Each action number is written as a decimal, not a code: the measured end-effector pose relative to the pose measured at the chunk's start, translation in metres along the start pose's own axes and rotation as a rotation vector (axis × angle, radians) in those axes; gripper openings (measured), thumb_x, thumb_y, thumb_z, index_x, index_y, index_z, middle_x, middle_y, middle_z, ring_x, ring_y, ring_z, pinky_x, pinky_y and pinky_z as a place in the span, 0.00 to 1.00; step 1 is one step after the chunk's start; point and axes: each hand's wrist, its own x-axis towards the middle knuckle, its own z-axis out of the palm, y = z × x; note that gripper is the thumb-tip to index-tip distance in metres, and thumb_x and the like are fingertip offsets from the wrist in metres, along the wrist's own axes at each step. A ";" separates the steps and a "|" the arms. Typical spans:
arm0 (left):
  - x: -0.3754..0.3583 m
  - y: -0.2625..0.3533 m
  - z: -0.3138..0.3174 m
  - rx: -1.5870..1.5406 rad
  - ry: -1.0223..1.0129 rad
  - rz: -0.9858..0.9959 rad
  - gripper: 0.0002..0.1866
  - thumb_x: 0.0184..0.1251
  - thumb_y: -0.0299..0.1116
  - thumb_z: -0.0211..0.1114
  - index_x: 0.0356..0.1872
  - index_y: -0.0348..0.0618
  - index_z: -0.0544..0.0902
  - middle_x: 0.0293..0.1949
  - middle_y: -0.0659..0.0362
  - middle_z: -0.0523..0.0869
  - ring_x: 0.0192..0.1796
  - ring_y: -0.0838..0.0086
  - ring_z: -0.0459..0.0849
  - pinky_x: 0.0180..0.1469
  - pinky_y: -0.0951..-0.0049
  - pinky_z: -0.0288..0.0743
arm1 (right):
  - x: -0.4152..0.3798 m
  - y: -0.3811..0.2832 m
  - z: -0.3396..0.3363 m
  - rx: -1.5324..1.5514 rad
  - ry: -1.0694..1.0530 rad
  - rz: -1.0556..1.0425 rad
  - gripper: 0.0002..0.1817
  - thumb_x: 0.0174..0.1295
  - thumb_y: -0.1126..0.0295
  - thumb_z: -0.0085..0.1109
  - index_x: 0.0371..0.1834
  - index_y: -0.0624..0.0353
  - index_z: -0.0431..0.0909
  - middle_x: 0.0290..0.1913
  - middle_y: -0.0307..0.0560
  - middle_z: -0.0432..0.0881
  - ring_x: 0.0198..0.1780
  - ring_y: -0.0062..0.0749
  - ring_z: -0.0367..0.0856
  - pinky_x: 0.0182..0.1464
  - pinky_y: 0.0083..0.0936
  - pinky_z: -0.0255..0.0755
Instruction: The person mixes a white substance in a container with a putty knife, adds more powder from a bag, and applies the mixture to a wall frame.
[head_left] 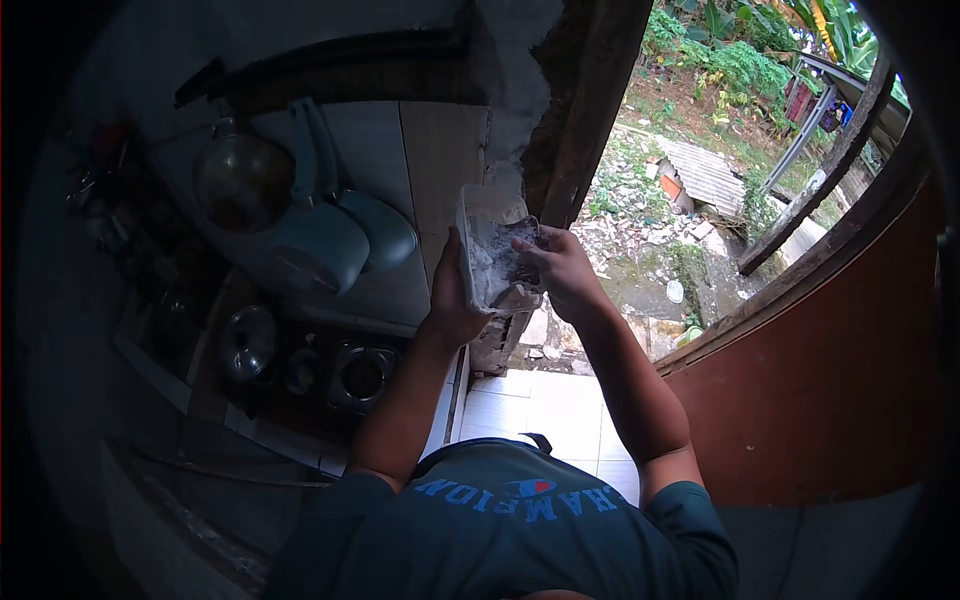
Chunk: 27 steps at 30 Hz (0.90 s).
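Note:
My left hand is wrapped round the left side and lower edge of a pale, see-through plastic container, tilted up in front of me. Grey-white powdery or pasty matter coats its inside. At the container's right side, my right hand has its fingers bent over a dark, ragged-edged piece smeared with the same grey matter. The thumb lies on that piece. Its lower part overlaps the container's opening. What the piece is made of cannot be told.
Behind the hands stands a doorpost beside a roughly plastered wall strip. Pans hang at the left above a stove. At the right, a reddish-brown door panel borders the doorway, with rubble and plants outside. White floor tiles lie below.

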 end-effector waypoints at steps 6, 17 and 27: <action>0.007 -0.004 0.002 0.167 0.116 0.021 0.34 0.81 0.58 0.43 0.71 0.40 0.69 0.63 0.47 0.78 0.64 0.54 0.80 0.65 0.51 0.76 | -0.007 -0.013 -0.010 0.082 0.011 0.087 0.11 0.71 0.73 0.60 0.47 0.73 0.81 0.41 0.51 0.87 0.38 0.28 0.87 0.43 0.26 0.82; 0.005 -0.002 0.011 0.009 0.028 -0.025 0.32 0.83 0.57 0.39 0.72 0.44 0.65 0.65 0.49 0.76 0.67 0.54 0.76 0.69 0.44 0.70 | 0.001 -0.063 -0.043 0.373 0.092 -0.037 0.08 0.72 0.75 0.56 0.49 0.68 0.77 0.43 0.49 0.86 0.42 0.30 0.86 0.48 0.26 0.81; 0.031 -0.001 0.047 0.324 0.019 0.098 0.34 0.79 0.63 0.43 0.72 0.49 0.67 0.63 0.51 0.78 0.65 0.54 0.79 0.67 0.41 0.70 | 0.012 -0.146 -0.009 0.028 0.312 -0.653 0.07 0.71 0.77 0.57 0.49 0.66 0.76 0.37 0.44 0.84 0.35 0.24 0.83 0.41 0.23 0.78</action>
